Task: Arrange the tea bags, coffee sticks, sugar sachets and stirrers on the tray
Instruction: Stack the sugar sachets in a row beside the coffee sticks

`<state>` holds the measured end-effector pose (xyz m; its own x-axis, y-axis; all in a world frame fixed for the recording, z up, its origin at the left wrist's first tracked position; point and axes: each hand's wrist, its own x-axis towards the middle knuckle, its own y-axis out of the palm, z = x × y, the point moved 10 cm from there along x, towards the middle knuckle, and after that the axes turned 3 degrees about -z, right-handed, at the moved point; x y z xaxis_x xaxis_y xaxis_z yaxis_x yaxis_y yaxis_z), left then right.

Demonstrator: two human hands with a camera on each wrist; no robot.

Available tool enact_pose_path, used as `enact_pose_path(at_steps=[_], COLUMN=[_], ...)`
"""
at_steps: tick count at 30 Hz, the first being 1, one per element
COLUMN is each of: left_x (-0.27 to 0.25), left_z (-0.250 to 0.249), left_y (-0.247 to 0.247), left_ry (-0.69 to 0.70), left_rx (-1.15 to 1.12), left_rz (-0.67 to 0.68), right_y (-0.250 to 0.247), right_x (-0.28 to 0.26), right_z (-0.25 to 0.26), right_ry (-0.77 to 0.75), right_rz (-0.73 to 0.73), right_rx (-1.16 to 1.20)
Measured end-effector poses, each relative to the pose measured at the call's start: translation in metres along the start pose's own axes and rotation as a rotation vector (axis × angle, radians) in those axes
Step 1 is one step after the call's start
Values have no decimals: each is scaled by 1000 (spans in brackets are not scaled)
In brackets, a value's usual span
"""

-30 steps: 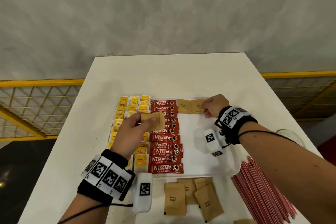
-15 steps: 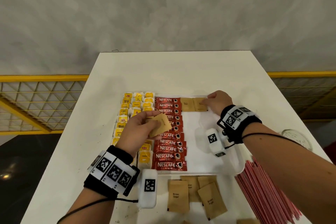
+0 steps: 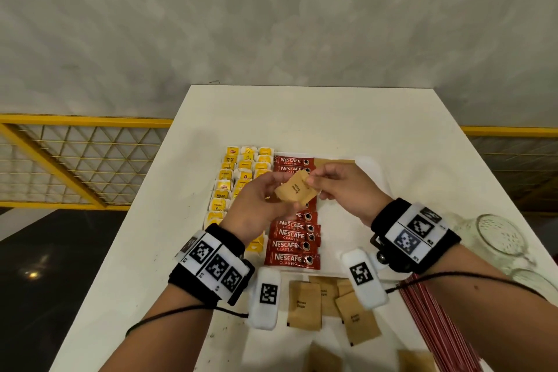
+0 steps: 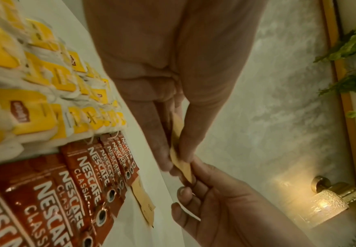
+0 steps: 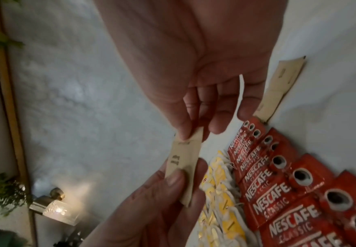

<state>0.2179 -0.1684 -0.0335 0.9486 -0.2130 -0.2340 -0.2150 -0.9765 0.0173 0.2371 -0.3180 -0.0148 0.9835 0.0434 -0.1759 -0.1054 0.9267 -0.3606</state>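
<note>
Both hands hold one brown sugar sachet (image 3: pixel 297 192) above the white tray (image 3: pixel 370 164). My left hand (image 3: pixel 265 205) pinches its near end between thumb and fingers; my right hand (image 3: pixel 338 186) pinches its far corner. The left wrist view shows the sachet (image 4: pixel 181 164) edge-on between both hands, and the right wrist view shows the sachet (image 5: pixel 184 164) flat. On the tray lie yellow tea bags (image 3: pixel 241 172) at the left, red Nescafe coffee sticks (image 3: pixel 293 246) in the middle and two brown sachets (image 3: pixel 332 161) at the far edge. Red stirrers (image 3: pixel 437 320) lie off the tray at the right.
Several loose brown sugar sachets (image 3: pixel 305 305) lie on the white table (image 3: pixel 271 112) in front of the tray. A clear glass jar (image 3: pixel 498 235) stands at the right edge. A yellow railing (image 3: pixel 75 160) runs beyond the table's left side.
My right hand left the two sachets at the tray's far edge and came back to pinch the sachet held by my left hand, which lifted it toward the middle.
</note>
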Motion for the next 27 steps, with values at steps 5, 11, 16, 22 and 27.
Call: enact_pose_path(at_steps=[5,11,16,22,27], left_x=[-14,-18,-5,7,9], left_z=[-1,-2,-11,-26,-28], left_y=[23,26,-3,-6,0], left_ry=[5,-58,-37,76,158], left_rx=[143,7,-129,58,216], left_rz=[206,183,-47,-88,-68], right_y=[-10,-26,-24,6,-10], right_x=[-4,-8,-22,-45,-42], right_z=[24,25,6,-12,-11], right_ry=[-131,-173,-74,7,4], right_rz=[-7,-175,-167,23,-78], right_rx=[-245,-198,8,52,94])
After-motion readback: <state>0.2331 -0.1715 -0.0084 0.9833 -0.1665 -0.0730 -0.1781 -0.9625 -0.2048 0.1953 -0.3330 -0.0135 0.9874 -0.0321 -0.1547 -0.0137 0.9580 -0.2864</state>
